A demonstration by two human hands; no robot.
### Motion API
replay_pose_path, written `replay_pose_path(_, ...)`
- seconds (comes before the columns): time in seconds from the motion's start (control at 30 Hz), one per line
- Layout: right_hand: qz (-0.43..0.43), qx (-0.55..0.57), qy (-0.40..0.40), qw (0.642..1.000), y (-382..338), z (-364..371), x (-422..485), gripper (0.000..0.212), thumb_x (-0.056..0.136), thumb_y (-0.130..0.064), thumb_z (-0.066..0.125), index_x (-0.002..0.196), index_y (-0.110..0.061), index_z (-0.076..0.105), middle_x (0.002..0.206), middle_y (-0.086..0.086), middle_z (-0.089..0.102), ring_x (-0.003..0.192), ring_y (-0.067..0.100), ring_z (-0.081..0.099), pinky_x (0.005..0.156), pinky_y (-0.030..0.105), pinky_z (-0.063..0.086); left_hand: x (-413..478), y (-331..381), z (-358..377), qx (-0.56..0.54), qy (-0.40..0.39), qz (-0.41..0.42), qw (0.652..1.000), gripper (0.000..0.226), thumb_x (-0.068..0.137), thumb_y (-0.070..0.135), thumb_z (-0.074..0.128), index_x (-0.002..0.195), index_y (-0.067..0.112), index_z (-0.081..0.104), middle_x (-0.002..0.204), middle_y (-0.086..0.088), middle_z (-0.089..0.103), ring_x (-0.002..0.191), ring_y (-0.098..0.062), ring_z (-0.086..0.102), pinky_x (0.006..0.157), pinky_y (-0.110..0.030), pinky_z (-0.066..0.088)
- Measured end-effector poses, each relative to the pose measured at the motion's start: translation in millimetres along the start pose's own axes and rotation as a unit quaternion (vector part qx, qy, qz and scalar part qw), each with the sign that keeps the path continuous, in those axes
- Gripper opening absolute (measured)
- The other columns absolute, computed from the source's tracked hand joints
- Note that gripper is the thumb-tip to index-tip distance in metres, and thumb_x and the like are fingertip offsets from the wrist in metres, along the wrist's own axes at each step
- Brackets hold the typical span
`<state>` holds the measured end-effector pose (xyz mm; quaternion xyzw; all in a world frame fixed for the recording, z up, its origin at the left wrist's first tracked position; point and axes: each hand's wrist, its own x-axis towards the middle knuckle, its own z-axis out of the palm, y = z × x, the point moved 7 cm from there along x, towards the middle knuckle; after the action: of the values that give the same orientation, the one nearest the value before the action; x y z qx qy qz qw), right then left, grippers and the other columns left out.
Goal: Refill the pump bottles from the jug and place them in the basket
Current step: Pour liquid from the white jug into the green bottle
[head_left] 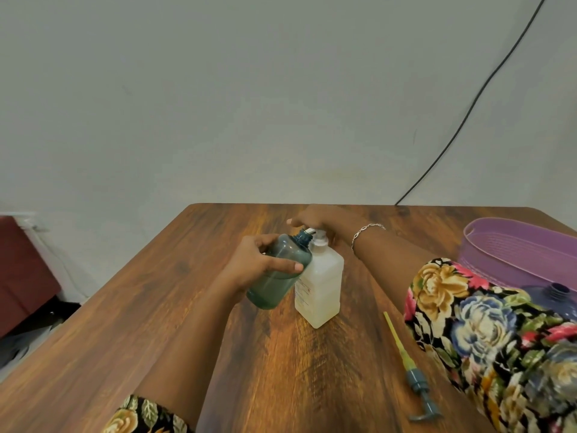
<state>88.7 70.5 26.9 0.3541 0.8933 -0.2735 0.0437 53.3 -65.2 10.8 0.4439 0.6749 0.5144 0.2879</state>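
My left hand (262,260) grips a teal see-through bottle (281,273), tilted with its open neck toward the white jug's top. The white translucent jug (321,285) stands upright on the wooden table (187,307). My right hand (315,218) reaches over behind the jug's pump top, its fingers partly hidden. A loose pump head with a yellow tube (409,367) lies on the table to the right. A purple basket (512,254) sits at the far right. A dark blue bottle with an open neck (559,295) shows behind my right sleeve.
A black cable (468,110) runs down the grey wall to the table's back edge. A dark red seat (22,270) stands left of the table. Bare wood lies in front of me.
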Motion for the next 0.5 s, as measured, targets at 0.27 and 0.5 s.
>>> replay_pose_path(0.27,-0.013,0.036,-0.076,0.996,-8.2,6.0,-3.2,0.04,0.101,-0.027,0.036,0.127,-0.001,0.05,0.13,0.01,0.05,0.12,0.029,0.047,0.09,0.031,0.034,2.2,5.1,-1.6,-0.004,-0.004,0.006,1.0,0.041,0.062,0.015,0.079,0.1,0.017,0.065,0.095,0.0,0.067,0.084,-0.016,0.064,0.062,-0.02,0.046)
replay_pose_path(0.5,0.015,-0.026,0.083,0.996,9.1,-6.0,8.9,0.045,0.093,-0.045,0.045,0.119,-0.01,0.058,0.127,0.012,0.056,0.109,0.028,0.055,0.087,0.035,0.041,3.5,1.3,5.1,-0.01,-0.006,0.005,1.0,0.027,0.061,0.013,0.079,0.08,0.024,0.064,0.077,0.008,0.067,0.062,0.0,0.063,0.049,-0.01,0.044)
